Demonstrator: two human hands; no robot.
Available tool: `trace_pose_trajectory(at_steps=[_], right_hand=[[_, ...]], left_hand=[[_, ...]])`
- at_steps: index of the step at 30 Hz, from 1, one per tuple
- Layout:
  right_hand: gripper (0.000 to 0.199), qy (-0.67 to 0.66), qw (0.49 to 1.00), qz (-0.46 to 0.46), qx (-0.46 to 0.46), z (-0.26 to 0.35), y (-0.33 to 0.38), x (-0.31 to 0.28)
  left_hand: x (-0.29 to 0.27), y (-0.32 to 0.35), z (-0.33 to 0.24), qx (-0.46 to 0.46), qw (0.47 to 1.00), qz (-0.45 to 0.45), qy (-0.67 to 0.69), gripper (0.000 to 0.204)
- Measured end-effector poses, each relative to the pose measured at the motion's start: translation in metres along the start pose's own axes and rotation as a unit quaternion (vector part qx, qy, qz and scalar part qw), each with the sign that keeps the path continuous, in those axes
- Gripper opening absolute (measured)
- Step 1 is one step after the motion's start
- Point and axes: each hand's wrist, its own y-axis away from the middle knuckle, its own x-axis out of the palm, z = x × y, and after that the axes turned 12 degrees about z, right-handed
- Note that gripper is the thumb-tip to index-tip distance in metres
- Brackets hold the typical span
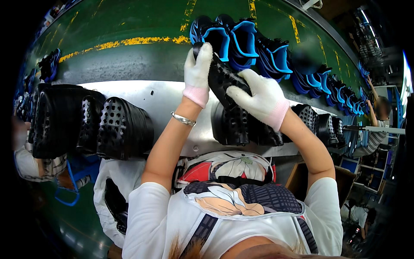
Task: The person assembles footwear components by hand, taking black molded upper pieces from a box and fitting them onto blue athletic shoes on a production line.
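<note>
Both of my hands wear white knit gloves with pink cuffs. Between them is a black perforated plastic shoe tree, held tilted above the metal bench. My left hand is closed round its far end, thumb up. Around the nearer end, my right hand grips with thumb and fingers. Just beyond lie black-and-blue sneakers with bright blue linings, on the green surface. Below my hands, nested stacks of similar black shoe trees rest on the bench, partly covered by my right hand and forearm.
More stacks of black shoe trees occupy the bench at left and right. A row of sneakers curves away to the right. A cardboard box is by my right elbow. Other people sit or stand at both sides.
</note>
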Motion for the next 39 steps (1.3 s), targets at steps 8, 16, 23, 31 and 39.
trace_pose_trajectory(at_steps=[8, 16, 23, 31, 39], right_hand=[[0.048, 0.253, 0.958, 0.108, 0.075, -0.012, -0.081, -0.050], [0.037, 0.349, 0.927, 0.094, 0.103, -0.029, -0.182, 0.012], [0.025, 0.284, 0.948, 0.123, 0.076, -0.032, -0.211, 0.020], [0.046, 0.200, 0.976, 0.061, 0.055, -0.068, -0.223, 0.025], [0.035, 0.161, 0.968, 0.191, 0.035, -0.070, -0.188, 0.001]], left_hand=[[-0.030, 0.003, 0.022, 0.138, 0.811, -0.016, -0.568, 0.028], [0.000, -0.014, 0.005, -0.116, 0.668, 0.123, -0.725, 0.037], [-0.018, -0.069, 0.019, -0.280, 0.580, 0.216, -0.734, 0.040], [0.012, -0.076, 0.027, -0.350, 0.538, 0.217, -0.735, 0.043], [0.016, -0.073, 0.027, -0.376, 0.587, 0.178, -0.694, 0.050]])
